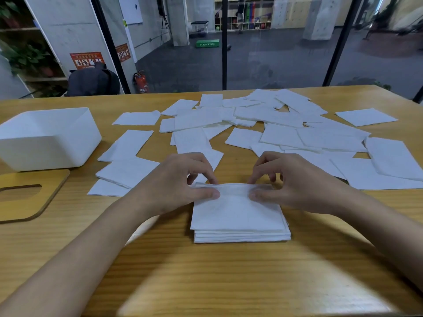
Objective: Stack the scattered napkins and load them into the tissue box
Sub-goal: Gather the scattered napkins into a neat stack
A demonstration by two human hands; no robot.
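On the near edge of the wooden table (206, 277), a squared stack (242, 236) of white napkins lies under two hands. The left hand (183, 179) and right hand (297, 181) each pinch the far edge of the top napkin (238, 211), thumb against curled fingers. To the left sits the open white tissue box (45, 143), with its wooden lid (52, 191) in front. Loose napkins (279, 124) litter the table beyond. Behind glass, a green box (207, 43) reads "FLYOSOFTBOX".

White lettering, read roughly as "FLYOSOFTBOX", is printed on the green box (207, 43); the print on the orange posters (87, 60) cannot be made out.
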